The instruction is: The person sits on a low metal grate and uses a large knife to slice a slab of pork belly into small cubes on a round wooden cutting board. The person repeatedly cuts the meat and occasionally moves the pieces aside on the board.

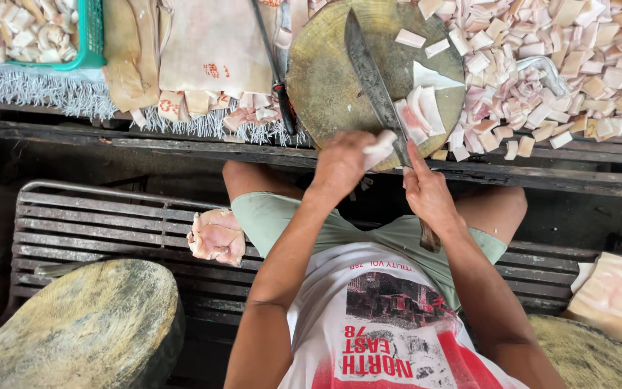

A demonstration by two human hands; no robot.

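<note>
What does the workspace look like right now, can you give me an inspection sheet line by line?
Surface: round wooden chopping block, worn, on a dark plank bench.
Job's things: long knife lying across the block; sliced pork fat pieces beside the blade.
Clutter: heap of cut fat cubes right of the block; fat slab on the slatted bench; green basket of scraps.
Grippers: left hand holds a fat piece; right hand grips the knife handle.
Cables: nothing seen.
Surroundings: two more chopping blocks in the near corners.
</note>
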